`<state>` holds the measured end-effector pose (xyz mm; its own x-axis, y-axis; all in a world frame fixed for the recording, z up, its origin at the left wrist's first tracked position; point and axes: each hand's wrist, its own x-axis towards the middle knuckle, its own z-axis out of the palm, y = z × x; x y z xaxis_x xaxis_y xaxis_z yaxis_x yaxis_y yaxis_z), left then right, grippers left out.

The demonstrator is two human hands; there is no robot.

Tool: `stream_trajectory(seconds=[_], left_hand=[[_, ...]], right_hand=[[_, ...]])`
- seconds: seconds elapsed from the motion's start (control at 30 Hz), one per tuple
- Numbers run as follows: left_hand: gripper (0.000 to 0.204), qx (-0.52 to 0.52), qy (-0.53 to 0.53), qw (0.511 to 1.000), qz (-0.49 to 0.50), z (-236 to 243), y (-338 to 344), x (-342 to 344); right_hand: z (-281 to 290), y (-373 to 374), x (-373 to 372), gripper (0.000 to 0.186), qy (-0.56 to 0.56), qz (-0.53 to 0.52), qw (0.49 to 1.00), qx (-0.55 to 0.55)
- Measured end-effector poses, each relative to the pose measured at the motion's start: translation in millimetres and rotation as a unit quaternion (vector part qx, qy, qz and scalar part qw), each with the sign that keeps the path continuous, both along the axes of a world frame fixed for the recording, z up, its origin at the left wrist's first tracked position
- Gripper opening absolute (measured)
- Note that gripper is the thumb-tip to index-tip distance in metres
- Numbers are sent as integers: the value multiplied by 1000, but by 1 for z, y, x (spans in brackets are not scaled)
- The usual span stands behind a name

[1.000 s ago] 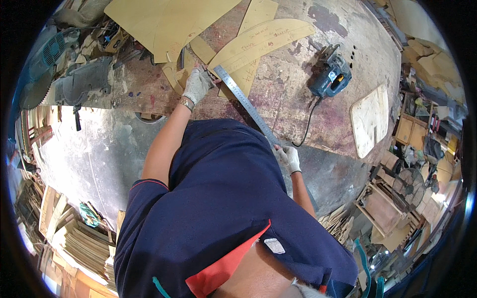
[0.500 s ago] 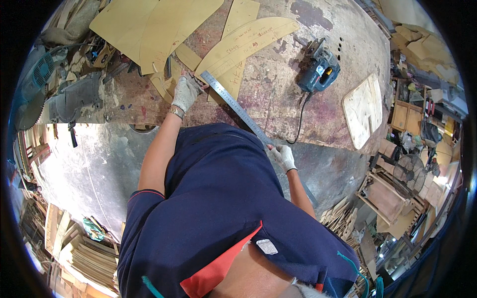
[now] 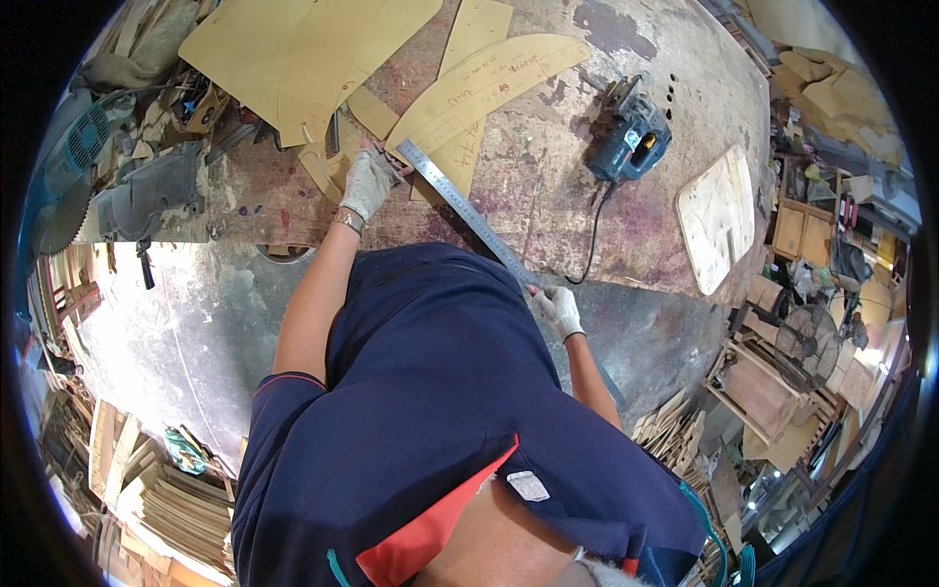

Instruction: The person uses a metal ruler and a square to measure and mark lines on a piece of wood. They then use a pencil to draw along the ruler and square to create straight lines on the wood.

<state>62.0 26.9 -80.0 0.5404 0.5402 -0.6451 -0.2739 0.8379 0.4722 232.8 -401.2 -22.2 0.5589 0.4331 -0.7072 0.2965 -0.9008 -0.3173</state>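
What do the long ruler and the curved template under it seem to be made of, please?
The ruler looks like bare steel: grey, thin, with a dull sheen. The curved template looks like thin plywood or hardboard: flat, matt tan, cleanly cut edges.

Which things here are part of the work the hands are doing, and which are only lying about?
In use: long metal ruler, left hand, right hand, curved plywood piece.
Lying about: blue jigsaw, rounded board, large plywood sheets.

Matt grey metal ruler [image 3: 468, 212], pale smooth plywood template [image 3: 484, 88], rough stained wooden workbench [image 3: 548, 205], knitted cloth gloves.
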Motion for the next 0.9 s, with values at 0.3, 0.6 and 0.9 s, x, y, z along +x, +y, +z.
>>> stream_trajectory(seconds=[0.3, 0.6, 0.9], left_hand=[[48, 12, -1, 999, -38, -9, 5, -4], [33, 0, -33, 999, -16, -19, 4, -6], [30, 5, -58, 998, -33, -17, 6, -2]], right_hand=[[-6, -5, -1, 61, 5, -6, 1000, 8], [5, 2, -5, 63, 22, -35, 999, 18], [-5, -8, -3, 64, 7, -26, 1000, 14]])
